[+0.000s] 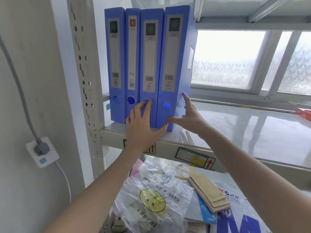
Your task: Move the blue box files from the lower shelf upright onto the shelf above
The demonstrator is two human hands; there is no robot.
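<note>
Several blue box files stand upright, spines out, at the left end of the upper shelf. The rightmost blue box file leans slightly and sticks out a little further than the others. My left hand lies flat with spread fingers against the lower spines of the third file and the rightmost one. My right hand is open against the rightmost file's lower right side, its thumb across the spine's bottom. Neither hand grips anything.
The lower shelf holds a clear smiley-face plastic bag, a brown spiral notebook and paper packs. A perforated shelf upright stands left of the files. A wall socket with a grey plug is at left. A red item lies at the far right.
</note>
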